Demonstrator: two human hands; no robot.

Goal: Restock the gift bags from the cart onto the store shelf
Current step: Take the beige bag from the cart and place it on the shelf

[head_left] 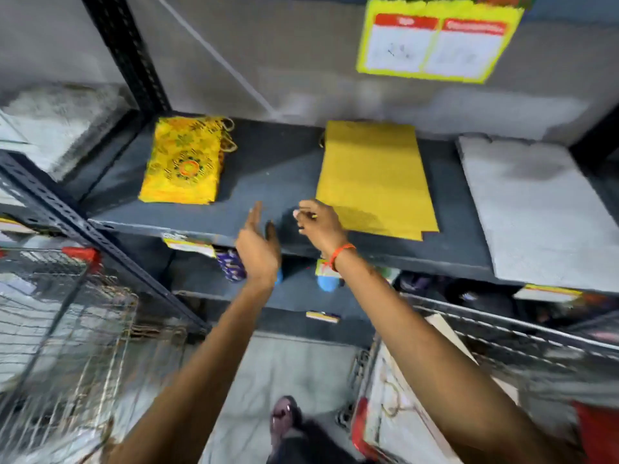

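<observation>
A stack of plain yellow gift bags (pixel 375 175) lies flat on the dark shelf (pixel 274 169), right of the middle. A stack of patterned yellow gift bags (pixel 184 162) with cord handles lies at the shelf's left. My right hand (pixel 321 224) hovers at the front left corner of the plain stack, fingers loosely curled; whether it touches the stack I cannot tell. My left hand (pixel 259 246) is flat and open above the shelf's front edge, holding nothing. A wire cart (pixel 502 346) at lower right holds flat pale bags.
A second wire cart (pixel 67 323) with a red handle stands at lower left. A grey slab-like stack (pixel 529 209) fills the shelf's right end. A yellow price sign (pixel 435 41) hangs above. Lower shelves hold small items. A black slotted upright (pixel 127 51) frames the left.
</observation>
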